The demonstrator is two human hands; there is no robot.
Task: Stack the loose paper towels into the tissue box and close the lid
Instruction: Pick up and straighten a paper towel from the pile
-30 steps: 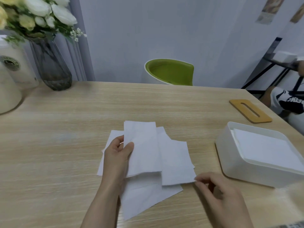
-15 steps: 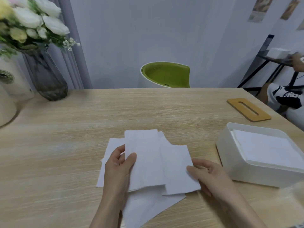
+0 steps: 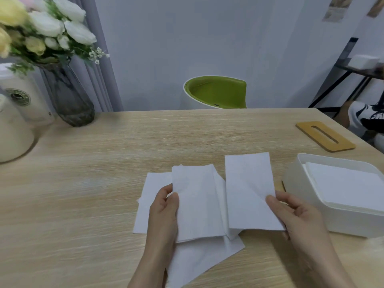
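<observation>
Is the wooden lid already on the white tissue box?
No, the wooden lid lies flat on the table behind the open tissue box.

Matt white paper towels point(image 3: 199, 202) lie on a pale wood-grain table point(image 3: 104, 183) — beside a smooth white plastic tissue box point(image 3: 301, 196).

White paper towels point(image 3: 199, 204), white box point(image 3: 307, 206), tan lid point(image 3: 325, 136), green chair point(image 3: 216, 91).
</observation>
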